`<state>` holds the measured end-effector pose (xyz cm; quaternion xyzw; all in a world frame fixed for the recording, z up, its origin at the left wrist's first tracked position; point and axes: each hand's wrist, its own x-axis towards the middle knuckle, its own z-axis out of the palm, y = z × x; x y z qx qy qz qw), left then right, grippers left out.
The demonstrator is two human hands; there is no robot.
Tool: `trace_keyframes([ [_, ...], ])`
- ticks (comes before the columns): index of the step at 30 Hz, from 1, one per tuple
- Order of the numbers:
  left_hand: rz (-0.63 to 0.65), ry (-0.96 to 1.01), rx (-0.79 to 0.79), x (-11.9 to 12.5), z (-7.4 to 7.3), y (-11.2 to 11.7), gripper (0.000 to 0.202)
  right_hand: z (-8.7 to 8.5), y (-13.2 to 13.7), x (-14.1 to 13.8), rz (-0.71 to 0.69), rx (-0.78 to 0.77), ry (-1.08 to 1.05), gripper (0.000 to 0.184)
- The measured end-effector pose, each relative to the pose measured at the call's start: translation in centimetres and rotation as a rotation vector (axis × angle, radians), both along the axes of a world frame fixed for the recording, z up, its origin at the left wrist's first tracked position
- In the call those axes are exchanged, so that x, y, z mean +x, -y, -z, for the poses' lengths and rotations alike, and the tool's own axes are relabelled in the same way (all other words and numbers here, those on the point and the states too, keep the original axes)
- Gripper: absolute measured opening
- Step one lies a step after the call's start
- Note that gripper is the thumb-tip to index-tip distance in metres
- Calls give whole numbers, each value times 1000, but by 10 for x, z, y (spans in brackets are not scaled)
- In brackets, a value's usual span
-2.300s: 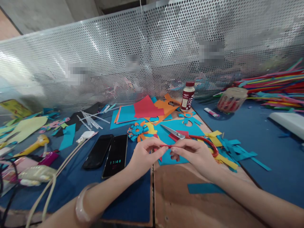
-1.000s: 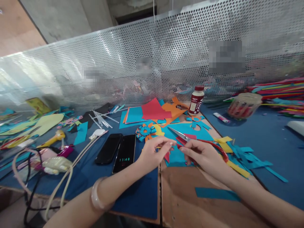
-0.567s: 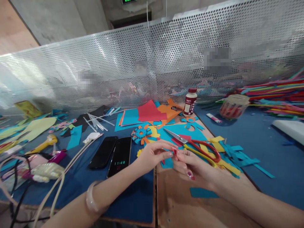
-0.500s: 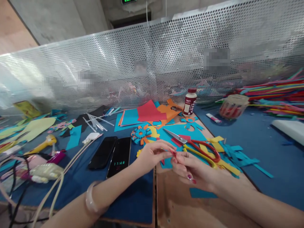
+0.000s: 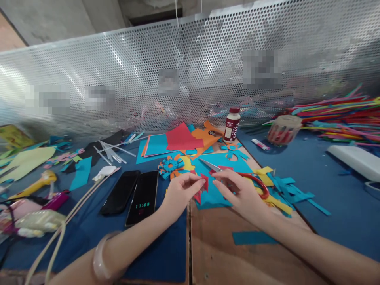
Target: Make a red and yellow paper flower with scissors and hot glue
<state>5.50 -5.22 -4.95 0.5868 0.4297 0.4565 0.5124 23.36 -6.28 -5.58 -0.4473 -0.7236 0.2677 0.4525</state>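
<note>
My left hand (image 5: 178, 194) pinches a small red paper piece (image 5: 202, 189) between thumb and fingertips, just above the table. A little to the right, my right hand (image 5: 239, 192) hovers with fingers apart and holds nothing. Behind it lie red-handled scissors (image 5: 237, 176) on a blue paper sheet (image 5: 230, 162). A blue and orange paper flower (image 5: 170, 165) sits behind my left hand.
Two black phones (image 5: 132, 194) lie to the left. Coloured paper sheets (image 5: 181, 139), a brown bottle (image 5: 231, 124), a glue stick (image 5: 260, 144) and a plastic tub (image 5: 282, 130) stand further back. Blue and yellow scraps (image 5: 285, 190) lie right. A perforated metal screen (image 5: 190, 67) closes the back.
My right hand has let go of the red paper piece and drawn slightly away to the right. The left hand keeps the piece, which now hangs unfolded from its fingers.
</note>
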Motion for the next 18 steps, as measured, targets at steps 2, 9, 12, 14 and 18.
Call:
trace_keyframes([
  [2,8,-4,-4,0,-1,1,18,0,4,-2,-6,127,42,18],
  [9,85,41,-47,3,-2,7,17,-7,8,0,-27,-141,-143,18],
  [12,100,33,-63,2,-1,6,21,-11,5,2,-88,-436,-270,25],
  [14,92,42,-61,2,-1,6,22,-14,4,2,-109,-528,-324,28],
  [18,97,72,-71,2,-2,5,21,-16,3,2,-114,-565,-355,29],
])
